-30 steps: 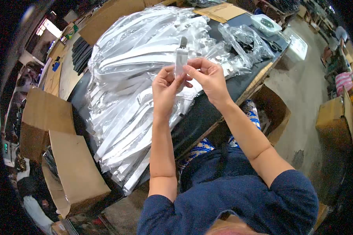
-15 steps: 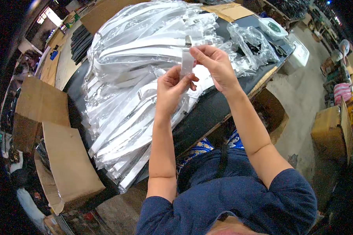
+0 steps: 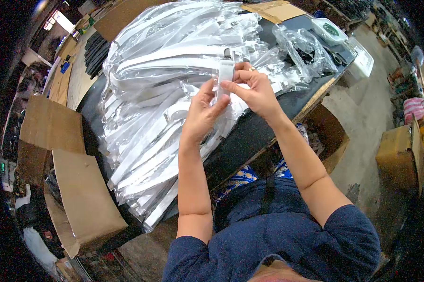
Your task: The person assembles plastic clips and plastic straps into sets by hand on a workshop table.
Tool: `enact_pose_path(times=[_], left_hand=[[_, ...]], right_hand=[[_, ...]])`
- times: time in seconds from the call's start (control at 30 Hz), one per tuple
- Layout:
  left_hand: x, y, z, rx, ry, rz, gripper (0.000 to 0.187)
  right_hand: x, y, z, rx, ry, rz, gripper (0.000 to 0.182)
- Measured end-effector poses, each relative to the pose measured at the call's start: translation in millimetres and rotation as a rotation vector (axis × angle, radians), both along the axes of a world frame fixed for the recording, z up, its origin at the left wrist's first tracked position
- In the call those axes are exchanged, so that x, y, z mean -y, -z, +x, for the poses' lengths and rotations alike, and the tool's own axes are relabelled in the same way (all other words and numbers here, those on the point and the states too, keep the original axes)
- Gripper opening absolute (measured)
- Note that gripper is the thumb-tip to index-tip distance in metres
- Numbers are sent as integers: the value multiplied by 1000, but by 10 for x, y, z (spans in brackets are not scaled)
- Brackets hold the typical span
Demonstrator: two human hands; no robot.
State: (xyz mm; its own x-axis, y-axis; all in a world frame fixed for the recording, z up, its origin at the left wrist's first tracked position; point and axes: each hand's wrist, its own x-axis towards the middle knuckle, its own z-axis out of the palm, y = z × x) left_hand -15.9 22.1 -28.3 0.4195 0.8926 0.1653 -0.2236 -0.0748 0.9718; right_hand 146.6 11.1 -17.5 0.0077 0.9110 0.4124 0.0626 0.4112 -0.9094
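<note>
A white belt (image 3: 226,71) with a metal buckle (image 3: 229,53) at its upper end stands between my hands. My right hand (image 3: 258,96) grips it from the right, thumb pressed on the strap below the buckle and fingers curled behind. On the left side, my left hand (image 3: 197,115) has its thumb and fingertips closed around the lower part of the strap; the exact contact is partly hidden. Beneath both hands spreads a large heap of white belts (image 3: 146,113) in clear plastic bags, some buckles showing through.
The heap lies on a dark table (image 3: 249,129) with a worn front edge. Crumpled clear bags (image 3: 306,49), scissors (image 3: 336,57) and a white lidded tub (image 3: 329,31) are at the right end. Open cardboard boxes (image 3: 87,197) stand at the left; another box (image 3: 395,152) sits on the floor at right.
My right hand has moved down and left along the belt, its thumb now lower on the strap. My left hand has dropped slightly, with its fingers looser.
</note>
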Motion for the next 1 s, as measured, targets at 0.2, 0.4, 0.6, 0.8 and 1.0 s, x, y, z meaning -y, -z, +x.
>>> enact_pose_path(times=[0.2, 0.4, 0.6, 0.8, 1.0], left_hand=[[92, -197, 51, 151, -116, -87, 44], [62, -163, 120, 267, -319, 3, 29], [75, -182, 120, 346, -372, 55, 39], [80, -97, 127, 325, -327, 29, 39], [103, -113, 147, 256, -256, -9, 32]], right_hand=[[78, 79, -96, 224, 114, 220, 16], [165, 90, -166, 173, 28, 21, 17], [301, 146, -275, 9, 30, -1, 20], [309, 256, -256, -140, 12, -139, 16], [243, 216, -259, -254, 18, -84, 14]])
